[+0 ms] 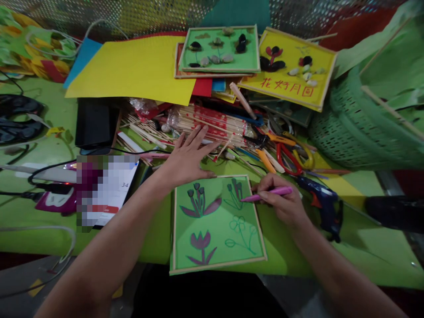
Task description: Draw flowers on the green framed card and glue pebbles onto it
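A green board (218, 238) edged with thin wooden sticks lies at the table's front edge. Flowers are drawn on it; most of the two at left and part of the upper right one are coloured in, while the lower right flower is only an outline. Between the fingers of my right hand (281, 201) is a pink marker (276, 191), its tip at the upper right flower. My left hand (188, 154) is spread above the board's top edge, thumb by the frame and fingertips near a pile of wooden sticks (212, 121).
Behind lie yellow card (139, 66) and framed pebble pictures (220, 48). Scissors (289, 154) and a blue glue gun (323, 203) are to the right, with a green basket (344, 119) beyond. A phone (126, 190) and a purple power strip (59, 198) sit at left.
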`<state>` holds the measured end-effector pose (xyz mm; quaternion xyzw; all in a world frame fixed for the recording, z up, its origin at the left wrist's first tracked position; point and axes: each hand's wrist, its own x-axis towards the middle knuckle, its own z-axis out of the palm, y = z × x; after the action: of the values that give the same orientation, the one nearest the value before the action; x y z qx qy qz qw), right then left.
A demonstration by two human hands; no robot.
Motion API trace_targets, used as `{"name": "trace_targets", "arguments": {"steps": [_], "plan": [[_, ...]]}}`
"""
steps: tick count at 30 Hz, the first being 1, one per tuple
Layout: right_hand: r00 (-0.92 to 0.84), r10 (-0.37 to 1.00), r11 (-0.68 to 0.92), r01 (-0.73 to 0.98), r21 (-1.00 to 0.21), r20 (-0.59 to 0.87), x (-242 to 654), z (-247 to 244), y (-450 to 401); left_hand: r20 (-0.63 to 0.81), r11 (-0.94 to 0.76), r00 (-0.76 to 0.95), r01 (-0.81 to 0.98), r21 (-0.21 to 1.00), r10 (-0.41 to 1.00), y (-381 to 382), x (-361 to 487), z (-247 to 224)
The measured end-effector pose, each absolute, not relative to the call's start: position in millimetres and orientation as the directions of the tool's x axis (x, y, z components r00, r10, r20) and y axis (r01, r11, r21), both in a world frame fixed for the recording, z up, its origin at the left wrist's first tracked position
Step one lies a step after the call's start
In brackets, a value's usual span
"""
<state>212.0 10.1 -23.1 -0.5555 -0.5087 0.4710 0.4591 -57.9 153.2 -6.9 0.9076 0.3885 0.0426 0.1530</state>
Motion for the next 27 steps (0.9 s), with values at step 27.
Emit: {"name": "trace_targets", "arguments": {"steps": [27], "plan": [[0.008, 0.997, -0.078, 0.128, -0.989, -0.078, 206.0, -11.5, 10.5, -0.034, -0.648, 0.691, 0.693, 0.315, 0.722, 152.9, -57.7, -6.4]]}}
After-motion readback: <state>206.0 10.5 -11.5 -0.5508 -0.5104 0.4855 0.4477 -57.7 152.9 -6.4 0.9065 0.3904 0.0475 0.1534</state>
